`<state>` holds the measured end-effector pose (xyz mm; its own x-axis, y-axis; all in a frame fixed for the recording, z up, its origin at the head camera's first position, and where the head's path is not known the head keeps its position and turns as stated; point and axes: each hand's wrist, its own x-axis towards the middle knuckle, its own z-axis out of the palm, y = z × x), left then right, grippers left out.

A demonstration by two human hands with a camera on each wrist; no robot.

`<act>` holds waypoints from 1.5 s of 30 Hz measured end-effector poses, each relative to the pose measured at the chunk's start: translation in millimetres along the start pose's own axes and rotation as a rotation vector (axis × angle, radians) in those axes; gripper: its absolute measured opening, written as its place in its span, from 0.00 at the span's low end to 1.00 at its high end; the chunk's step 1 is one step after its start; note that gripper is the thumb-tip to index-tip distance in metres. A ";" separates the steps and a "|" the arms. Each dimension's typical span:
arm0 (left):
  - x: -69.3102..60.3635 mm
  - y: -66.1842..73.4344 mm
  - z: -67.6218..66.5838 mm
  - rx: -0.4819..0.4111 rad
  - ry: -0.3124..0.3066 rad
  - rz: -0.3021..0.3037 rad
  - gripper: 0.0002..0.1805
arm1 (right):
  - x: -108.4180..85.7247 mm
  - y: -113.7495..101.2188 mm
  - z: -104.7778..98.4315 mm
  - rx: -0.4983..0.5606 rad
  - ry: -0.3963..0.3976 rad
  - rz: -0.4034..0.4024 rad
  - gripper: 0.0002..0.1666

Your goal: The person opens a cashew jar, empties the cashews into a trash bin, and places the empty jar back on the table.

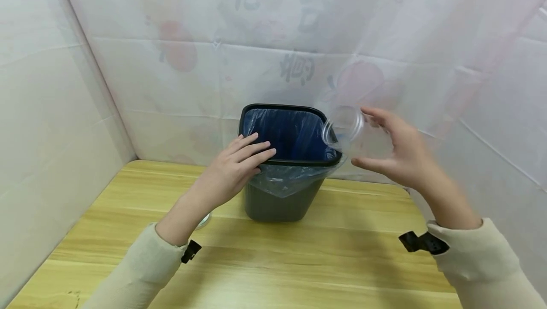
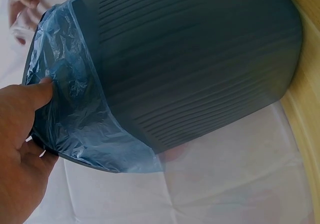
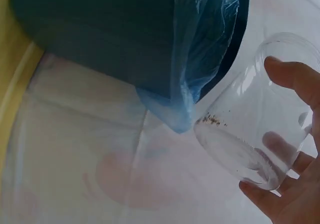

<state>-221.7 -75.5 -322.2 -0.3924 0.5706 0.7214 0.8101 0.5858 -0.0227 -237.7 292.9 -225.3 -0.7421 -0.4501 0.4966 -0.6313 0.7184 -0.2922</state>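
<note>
A dark grey trash bin (image 1: 278,200) stands upright, lined with a translucent blue plastic bag (image 2: 75,84) folded over its rim. My left hand (image 1: 235,169) grips the near left rim; in the left wrist view the thumb presses the bag from outside while the fingers go over the edge. To the right of the bin, my right hand (image 1: 403,152) holds a clear jar (image 1: 346,131) tilted beside the rim, thumb on one side and fingers on the other. Small brown specks (image 3: 212,120) cling inside one end of the jar (image 3: 240,109).
Behind my left wrist a small round object (image 1: 203,221) lies partly hidden on the wood-grain table (image 1: 256,261). A pale printed cloth (image 1: 192,76) hangs behind the bin, with more cloth at both sides. Dark straps (image 1: 423,242) sit at my sleeves.
</note>
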 end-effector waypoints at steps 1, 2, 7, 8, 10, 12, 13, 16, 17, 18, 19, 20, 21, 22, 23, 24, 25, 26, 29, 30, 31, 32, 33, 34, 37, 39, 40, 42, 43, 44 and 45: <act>0.0 -0.5 0.0 0.002 -0.002 -0.001 0.31 | -4.4 3.3 2.6 0.031 0.020 0.022 0.62; -0.1 -0.9 -0.1 0.003 -0.003 -0.003 0.30 | -9.1 6.0 5.0 0.067 0.034 0.048 0.63; -1.5 -3.0 -0.9 0.009 -0.001 -0.012 0.30 | -29.5 18.2 19.9 0.248 0.109 0.161 0.64; -1.9 -3.4 -1.1 0.009 0.000 -0.013 0.30 | -33.1 20.4 23.0 0.289 0.126 0.164 0.63; -2.2 -3.9 -1.6 0.012 0.001 -0.012 0.30 | -40.1 25.0 29.5 0.355 0.161 0.154 0.63; -2.4 -4.1 -2.0 0.015 0.001 -0.013 0.30 | -47.5 28.6 36.0 0.452 0.182 0.139 0.61; -2.6 -4.1 -2.2 0.016 0.002 -0.013 0.30 | -51.5 29.9 39.2 0.500 0.187 0.138 0.60; -3.7 -3.9 -2.3 0.017 0.004 -0.015 0.31 | -62.8 33.2 48.9 0.648 0.203 0.143 0.57; -4.1 -4.0 -2.2 0.016 0.004 -0.016 0.31 | -66.5 34.1 51.9 0.697 0.205 0.148 0.56; -4.4 -4.2 -2.0 0.016 0.002 -0.017 0.31 | -69.9 35.0 54.9 0.735 0.207 0.151 0.56; -4.8 -4.0 -2.0 0.015 0.001 -0.017 0.31 | -73.0 35.8 57.7 0.767 0.208 0.155 0.55; -5.1 -3.9 -2.0 0.015 -0.003 -0.019 0.31 | -76.0 36.5 60.3 0.797 0.209 0.159 0.55; -5.2 -4.2 -1.9 0.016 -0.004 -0.020 0.31 | -78.6 37.3 62.7 0.825 0.206 0.165 0.55; -5.4 -4.4 -1.9 0.017 -0.006 -0.022 0.31 | -81.0 37.9 64.9 0.849 0.203 0.169 0.55; -5.4 -4.5 -2.1 0.017 -0.007 -0.023 0.31 | -83.1 38.5 67.1 0.869 0.200 0.172 0.55; -5.5 -4.6 -2.4 0.019 -0.008 -0.024 0.30 | -85.0 39.1 69.5 0.885 0.197 0.176 0.55; -5.6 -4.8 -2.7 0.019 -0.008 -0.024 0.30 | -86.8 39.6 71.8 0.896 0.195 0.178 0.54; -5.6 -5.0 -3.0 0.018 -0.007 -0.025 0.30 | -88.4 40.2 74.4 0.904 0.197 0.180 0.54; -5.2 -5.7 -3.3 0.018 -0.003 -0.024 0.30 | -93.0 43.2 83.2 0.919 0.201 0.185 0.54; -5.2 -5.7 -3.7 0.019 -0.004 -0.025 0.30 | -94.7 44.3 86.5 0.922 0.205 0.190 0.54; -5.3 -5.7 -3.8 0.020 -0.007 -0.027 0.30 | -96.6 45.4 89.8 0.923 0.208 0.194 0.54; -5.5 -5.8 -3.7 0.021 -0.008 -0.026 0.30 | -98.7 46.6 93.2 0.923 0.210 0.199 0.54; -5.8 -5.8 -3.6 0.022 -0.010 -0.027 0.30 | -100.9 47.9 96.6 0.923 0.209 0.204 0.54; -6.0 -6.0 -3.4 0.023 -0.012 -0.027 0.30 | -103.2 49.1 100.1 0.922 0.209 0.212 0.54; -6.0 -6.4 -2.6 0.023 -0.014 -0.025 0.30 | -109.8 52.8 111.4 0.918 0.209 0.237 0.55; -6.0 -6.6 -2.2 0.023 -0.011 -0.024 0.30 | -114.0 54.9 119.6 0.909 0.203 0.251 0.55; -5.9 -6.7 -2.1 0.022 -0.008 -0.022 0.30 | -115.9 55.7 123.6 0.903 0.200 0.260 0.55; -6.0 -6.7 -2.3 0.022 -0.004 -0.022 0.30 | -119.4 56.9 131.5 0.887 0.192 0.279 0.55; -6.2 -6.6 -2.6 0.022 -0.002 -0.022 0.30 | -121.0 57.1 135.3 0.880 0.186 0.289 0.55; -6.2 -6.6 -2.8 0.023 -0.001 -0.021 0.30 | -122.4 57.6 139.0 0.874 0.182 0.297 0.56; -6.1 -6.6 -3.2 0.023 -0.001 -0.021 0.30 | -123.8 58.1 142.5 0.870 0.177 0.308 0.56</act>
<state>-223.3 -84.7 -324.3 -0.4097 0.5582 0.7215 0.7914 0.6109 -0.0232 -214.5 314.8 -420.2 -0.9047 -0.1671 0.3919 -0.4123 0.1111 -0.9043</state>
